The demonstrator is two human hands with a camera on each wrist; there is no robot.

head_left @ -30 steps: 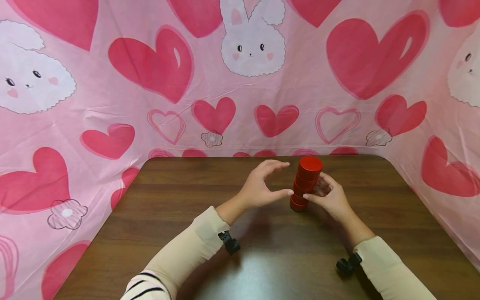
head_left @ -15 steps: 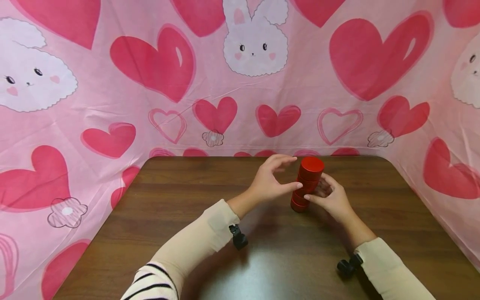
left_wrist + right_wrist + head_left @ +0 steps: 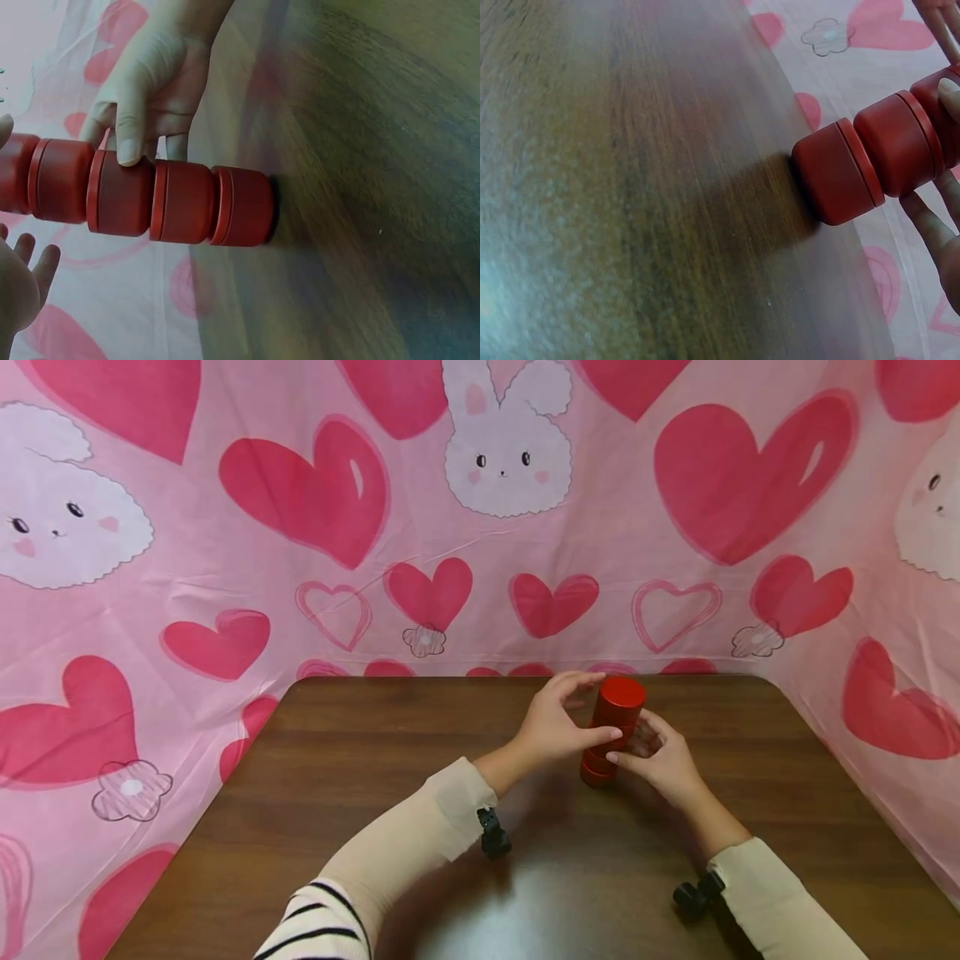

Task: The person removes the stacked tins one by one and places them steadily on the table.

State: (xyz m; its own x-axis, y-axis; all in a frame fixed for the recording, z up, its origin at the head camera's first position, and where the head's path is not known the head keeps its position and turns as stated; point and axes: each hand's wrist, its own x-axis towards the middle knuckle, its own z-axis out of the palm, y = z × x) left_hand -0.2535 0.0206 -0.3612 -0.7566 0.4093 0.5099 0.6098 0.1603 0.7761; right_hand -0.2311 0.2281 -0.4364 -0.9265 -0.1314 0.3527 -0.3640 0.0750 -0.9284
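Note:
A tall stack of several red lidded tins (image 3: pixel 621 700) stands upright on the wooden table, leaning slightly in the head view. My right hand (image 3: pixel 667 764) holds the stack around its middle from the right; its thumb presses on the third tin from the bottom (image 3: pixel 120 196) in the left wrist view. My left hand (image 3: pixel 558 718) is at the upper left of the stack, fingers spread and thumb extended across its front. In the left wrist view, the left fingers (image 3: pixel 46 274) show a gap to the tins. The lowest tin (image 3: pixel 836 176) rests on the table.
The brown wooden table (image 3: pixel 360 827) extends around the stack, its far edge close behind. A pink cloth (image 3: pixel 420 527) with hearts and rabbits hangs behind and at the sides. A black camera (image 3: pixel 495 839) is strapped to the left wrist.
My left hand has moved right, up to the upper part of the stack, its thumb now overlapping the tins. The right hand and the stack have stayed in place.

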